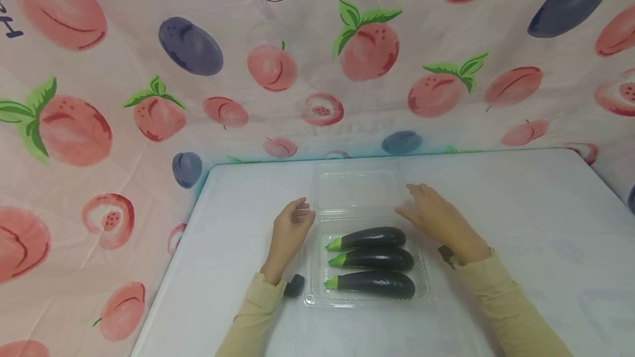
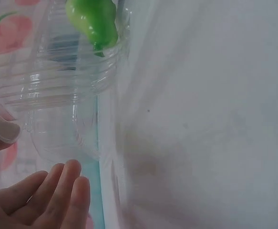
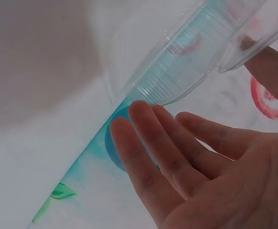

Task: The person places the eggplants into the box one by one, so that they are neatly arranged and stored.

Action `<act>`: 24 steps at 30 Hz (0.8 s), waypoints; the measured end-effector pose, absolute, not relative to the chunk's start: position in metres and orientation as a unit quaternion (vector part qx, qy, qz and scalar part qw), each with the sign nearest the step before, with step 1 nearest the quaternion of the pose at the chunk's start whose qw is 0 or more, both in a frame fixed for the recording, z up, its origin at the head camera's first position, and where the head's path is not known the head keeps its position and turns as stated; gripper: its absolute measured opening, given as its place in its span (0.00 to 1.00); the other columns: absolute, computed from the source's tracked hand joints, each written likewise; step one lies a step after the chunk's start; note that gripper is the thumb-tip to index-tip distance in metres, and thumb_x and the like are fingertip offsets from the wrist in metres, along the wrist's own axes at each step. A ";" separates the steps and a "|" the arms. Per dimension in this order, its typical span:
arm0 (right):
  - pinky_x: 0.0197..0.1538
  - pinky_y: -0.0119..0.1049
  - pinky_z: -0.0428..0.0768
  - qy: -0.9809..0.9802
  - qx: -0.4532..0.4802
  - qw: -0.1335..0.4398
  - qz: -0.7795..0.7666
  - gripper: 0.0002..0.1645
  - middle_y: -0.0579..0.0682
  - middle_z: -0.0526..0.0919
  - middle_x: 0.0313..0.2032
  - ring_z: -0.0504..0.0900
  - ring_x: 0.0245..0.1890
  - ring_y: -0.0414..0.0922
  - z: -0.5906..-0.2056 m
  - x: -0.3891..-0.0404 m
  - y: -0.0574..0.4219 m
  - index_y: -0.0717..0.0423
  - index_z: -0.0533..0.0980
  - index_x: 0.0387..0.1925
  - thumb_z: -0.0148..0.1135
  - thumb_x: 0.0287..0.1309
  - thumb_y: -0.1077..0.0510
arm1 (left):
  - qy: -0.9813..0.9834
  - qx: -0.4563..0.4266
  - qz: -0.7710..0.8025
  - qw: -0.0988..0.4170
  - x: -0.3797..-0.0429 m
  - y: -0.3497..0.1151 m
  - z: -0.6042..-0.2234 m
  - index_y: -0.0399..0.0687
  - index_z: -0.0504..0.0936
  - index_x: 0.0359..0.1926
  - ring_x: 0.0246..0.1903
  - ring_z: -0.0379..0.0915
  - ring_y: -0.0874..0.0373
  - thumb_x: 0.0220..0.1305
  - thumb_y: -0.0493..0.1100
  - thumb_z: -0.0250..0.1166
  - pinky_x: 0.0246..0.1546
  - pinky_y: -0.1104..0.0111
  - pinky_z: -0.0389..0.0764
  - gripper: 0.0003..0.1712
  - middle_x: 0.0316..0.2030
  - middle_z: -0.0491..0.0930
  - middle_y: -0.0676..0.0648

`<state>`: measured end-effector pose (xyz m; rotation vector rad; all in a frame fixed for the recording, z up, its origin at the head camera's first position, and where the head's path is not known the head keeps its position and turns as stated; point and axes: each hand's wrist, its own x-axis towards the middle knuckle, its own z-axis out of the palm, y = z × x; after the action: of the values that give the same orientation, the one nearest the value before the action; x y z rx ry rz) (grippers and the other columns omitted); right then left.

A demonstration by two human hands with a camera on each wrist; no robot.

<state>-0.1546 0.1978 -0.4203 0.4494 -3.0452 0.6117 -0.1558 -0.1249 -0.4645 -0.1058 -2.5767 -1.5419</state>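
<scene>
A clear plastic clamshell box (image 1: 367, 304) lies with its hinged lid (image 1: 357, 189) folded back, away from the person. Three dark eggplants sit side by side in the base: a far one (image 1: 374, 237), a middle one (image 1: 379, 259) and a near one (image 1: 374, 284), green stem ends to the left. Beside the hinge on the left is my left hand (image 1: 292, 230), fingers slightly bent. My right hand (image 1: 434, 216) is at the lid's right side, fingers extended. Each thumb is close to the plastic edge in its wrist view; whether either touches, I cannot tell.
A white table (image 1: 238, 208) bears the box. Behind and to the left hangs a fruit-print cloth (image 1: 238, 10), meeting the table's far edge. Dark wrist devices show at the left cuff (image 1: 295, 286) and right cuff (image 1: 446, 255).
</scene>
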 end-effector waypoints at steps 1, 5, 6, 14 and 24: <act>0.67 0.64 0.66 -0.970 0.140 -0.004 0.198 0.41 0.76 0.69 0.61 0.66 0.65 0.69 -0.420 -0.155 0.198 0.77 0.63 0.65 0.56 0.70 0.44 | -0.855 -0.035 -0.512 0.067 -0.157 -0.125 -0.464 0.38 0.74 0.64 0.51 0.81 0.51 0.68 0.46 0.64 0.54 0.62 0.83 0.27 0.52 0.82 0.43; 0.69 0.64 0.63 -0.969 0.126 -0.022 0.212 0.43 0.77 0.67 0.63 0.64 0.66 0.70 -0.420 -0.156 0.198 0.77 0.62 0.66 0.55 0.70 0.43 | -0.857 -0.035 -0.510 0.060 -0.160 -0.125 -0.466 0.39 0.74 0.64 0.52 0.81 0.51 0.68 0.49 0.64 0.54 0.62 0.82 0.28 0.53 0.82 0.43; 0.69 0.64 0.63 -0.969 0.124 -0.025 0.215 0.43 0.77 0.67 0.63 0.63 0.67 0.70 -0.420 -0.156 0.198 0.77 0.62 0.66 0.55 0.70 0.42 | -0.857 -0.037 -0.510 0.060 -0.160 -0.125 -0.466 0.38 0.74 0.64 0.52 0.81 0.50 0.68 0.49 0.64 0.54 0.62 0.82 0.28 0.53 0.82 0.42; 0.69 0.64 0.64 -0.965 0.113 -0.042 0.233 0.43 0.75 0.69 0.62 0.67 0.65 0.69 -0.421 -0.158 0.199 0.75 0.62 0.66 0.55 0.69 0.42 | -0.854 -0.035 -0.517 0.045 -0.165 -0.124 -0.468 0.39 0.75 0.63 0.52 0.81 0.50 0.68 0.48 0.64 0.55 0.62 0.82 0.27 0.52 0.82 0.42; 0.60 0.62 0.75 -0.960 0.119 -0.035 0.253 0.40 0.71 0.77 0.54 0.78 0.54 0.65 -0.425 -0.161 0.200 0.76 0.64 0.64 0.57 0.69 0.44 | -0.848 -0.036 -0.528 0.034 -0.168 -0.123 -0.467 0.38 0.76 0.62 0.52 0.81 0.48 0.68 0.46 0.64 0.55 0.60 0.83 0.26 0.52 0.83 0.42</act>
<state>-0.1607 0.2004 -0.4248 0.3833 -3.0842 0.8122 -0.1677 -0.1234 -0.4669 -0.1106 -2.6074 -1.6239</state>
